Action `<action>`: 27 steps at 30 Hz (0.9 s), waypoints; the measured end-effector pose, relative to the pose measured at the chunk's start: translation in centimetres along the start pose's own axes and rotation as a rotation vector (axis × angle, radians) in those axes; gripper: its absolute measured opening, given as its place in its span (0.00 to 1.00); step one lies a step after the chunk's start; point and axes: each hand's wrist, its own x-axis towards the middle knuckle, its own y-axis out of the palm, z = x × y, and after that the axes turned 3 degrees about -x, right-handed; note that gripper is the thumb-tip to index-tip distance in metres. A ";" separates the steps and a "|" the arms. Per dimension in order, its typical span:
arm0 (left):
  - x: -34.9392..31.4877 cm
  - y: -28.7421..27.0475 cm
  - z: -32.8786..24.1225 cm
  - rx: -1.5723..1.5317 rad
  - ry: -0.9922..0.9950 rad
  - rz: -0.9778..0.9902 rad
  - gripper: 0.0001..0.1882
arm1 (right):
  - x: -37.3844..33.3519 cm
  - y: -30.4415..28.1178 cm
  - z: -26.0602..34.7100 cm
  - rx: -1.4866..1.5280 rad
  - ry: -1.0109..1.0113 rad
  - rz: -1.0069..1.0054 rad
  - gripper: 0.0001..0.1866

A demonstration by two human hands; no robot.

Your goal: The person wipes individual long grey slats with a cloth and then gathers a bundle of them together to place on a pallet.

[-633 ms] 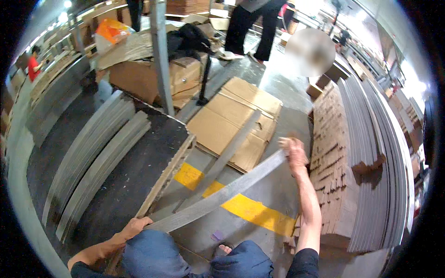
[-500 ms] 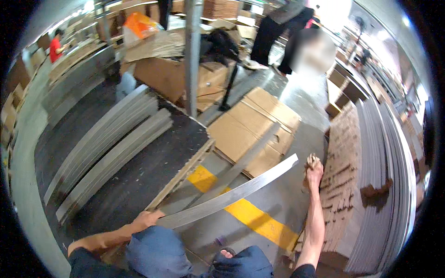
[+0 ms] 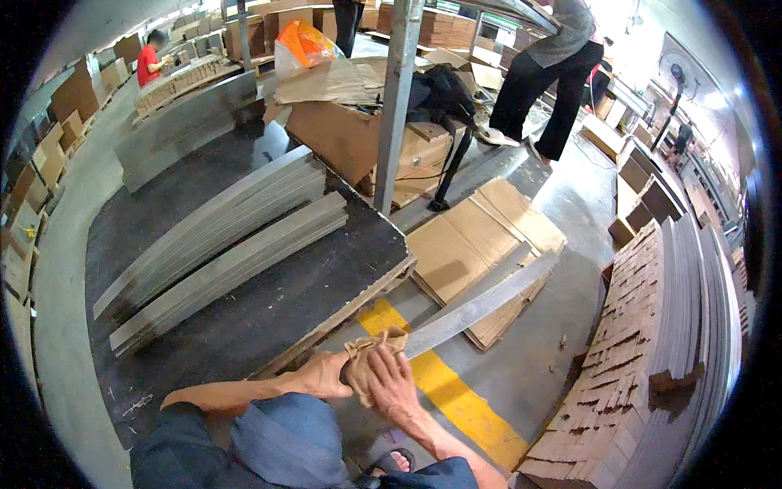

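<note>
A long, narrow grey board [image 3: 485, 308] reaches away from me, slanting to the far right. My left hand [image 3: 324, 375] is closed round its near end. Over the same end, my right hand [image 3: 393, 381] presses a crumpled tan cloth [image 3: 358, 352], fingers bent across it. The cloth and fingers hide that part of the board. Left of my hands, two stacks of similar grey boards, a farther one [image 3: 236, 208] and a nearer one [image 3: 236, 265], lie on a dark tabletop [image 3: 326, 285].
Flattened cardboard [image 3: 456, 240] lies on the floor beyond a yellow line [image 3: 456, 399]. A metal post [image 3: 397, 106] rises behind the tabletop. To the right stands a large stack of boards with brown edges [image 3: 607, 350]. One person [image 3: 538, 81] stands ahead; another in red [image 3: 151, 63] is far left.
My right hand has come in from the right with the cloth and now presses it on the board's near end. The view has shifted slightly.
</note>
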 end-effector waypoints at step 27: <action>6.2 5.8 -8.8 -0.050 0.440 -0.345 0.31 | 4.0 -2.4 -8.7 1.157 0.965 -0.860 0.29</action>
